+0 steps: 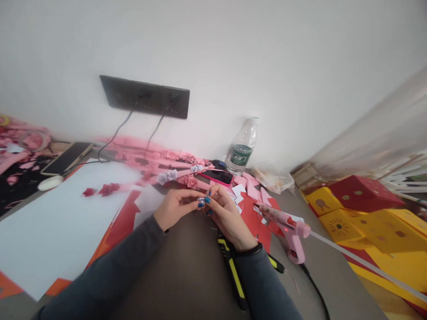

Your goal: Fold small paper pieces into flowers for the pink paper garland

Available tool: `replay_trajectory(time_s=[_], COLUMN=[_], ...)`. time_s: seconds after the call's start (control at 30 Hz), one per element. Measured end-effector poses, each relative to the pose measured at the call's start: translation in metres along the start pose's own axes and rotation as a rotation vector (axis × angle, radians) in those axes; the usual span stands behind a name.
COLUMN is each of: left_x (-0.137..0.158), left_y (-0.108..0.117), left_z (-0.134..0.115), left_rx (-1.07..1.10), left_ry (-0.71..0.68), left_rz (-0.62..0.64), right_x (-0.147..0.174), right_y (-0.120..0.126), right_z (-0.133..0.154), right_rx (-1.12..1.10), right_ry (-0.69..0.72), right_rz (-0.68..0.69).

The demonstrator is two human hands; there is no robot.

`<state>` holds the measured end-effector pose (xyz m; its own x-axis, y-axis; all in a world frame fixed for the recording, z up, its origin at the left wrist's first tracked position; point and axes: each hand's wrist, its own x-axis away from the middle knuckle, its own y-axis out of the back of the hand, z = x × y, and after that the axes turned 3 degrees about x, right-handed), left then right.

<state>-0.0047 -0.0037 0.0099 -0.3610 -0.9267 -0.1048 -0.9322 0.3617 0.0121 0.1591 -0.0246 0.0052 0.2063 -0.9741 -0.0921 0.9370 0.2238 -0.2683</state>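
Note:
My left hand [177,206] and my right hand [228,219] meet above the grey table, fingertips pinched together. Between them is a small white paper flower [201,200], mostly covered by the fingers. Just beyond lie pink paper flowers [190,181] and white paper flowers [167,177] on pink stems. Under my right wrist rests a tool with black and yellow handles [232,268], its jaws partly hidden. A pink glue gun [288,228] with a long glue stick in it stands to the right, a small red light showing on it.
White paper sheets [53,220] over orange and red paper cover the left. A water bottle [242,147] and a phone [218,176] stand or lie near the wall, with pink and red scraps [255,213] in front. Yellow and red boxes [358,225] sit at right. A black cord [317,294] runs forward.

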Motion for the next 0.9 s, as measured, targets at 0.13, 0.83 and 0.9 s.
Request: replay_trajectory(time_s=[0.13, 0.83, 0.9], left_x=[-0.002, -0.006, -0.006], left_y=[0.001, 0.002, 0.002], left_z=[0.004, 0.007, 0.006], left_rx=[0.050, 0.187, 0.199], left_ry=[0.012, 0.036, 0.030], left_rz=[0.010, -0.049, -0.052], right_x=[-0.001, -0.005, -0.005], right_y=[-0.001, 0.002, 0.004], right_z=[-0.003, -0.011, -0.010], right_rx=[-0.034, 0.412, 0.341], right_ry=[0.006, 0.199, 0.177], right_rz=[-0.015, -0.225, -0.208])
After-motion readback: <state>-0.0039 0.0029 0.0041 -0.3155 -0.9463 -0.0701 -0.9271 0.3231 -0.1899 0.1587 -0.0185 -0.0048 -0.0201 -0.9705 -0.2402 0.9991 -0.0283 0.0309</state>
